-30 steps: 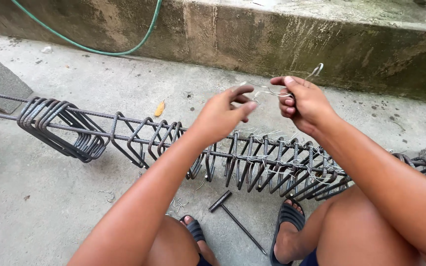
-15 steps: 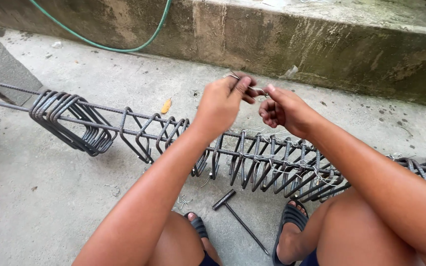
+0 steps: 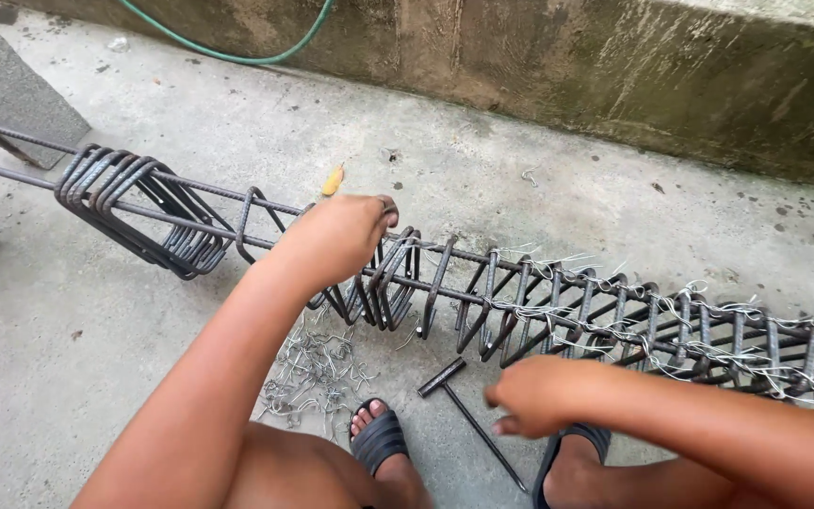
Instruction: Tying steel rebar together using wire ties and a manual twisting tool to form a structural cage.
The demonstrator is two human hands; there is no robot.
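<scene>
From the head view I see my left hand [image 3: 336, 238] at the centre of the frame, resting on the top of the rebar cage [image 3: 482, 292], its fingers curled down over one of the loose stirrups [image 3: 390, 273] where they bunch on the long bars; the fingertips are hidden behind the steel, so I cannot tell whether they pinch a wire or simply grip the bar. My right hand [image 3: 537, 396] hangs low in the lower right of the frame, fingers loosely drawn together and pointing left, just beside the T-handled tying tool [image 3: 468, 415] that lies on the concrete floor [image 3: 96, 377]; I cannot tell whether the fingertips touch its shaft, and the hand is blurred. The cage runs from the upper left edge across to the right edge, with a thick bundle of untied stirrups [image 3: 134, 212] hanging near the left and the tied section [image 3: 690, 325], wrapped in pale wire, stretching to the right. A scatter of short bent tie wires [image 3: 317, 372] lies on the floor below my left forearm, near my left sandal [image 3: 379, 441]. A green hose [image 3: 237, 52] curves along the top of the frame against the stained concrete wall [image 3: 614, 75], and a yellow leaf [image 3: 333, 179] lies just above the cage.
</scene>
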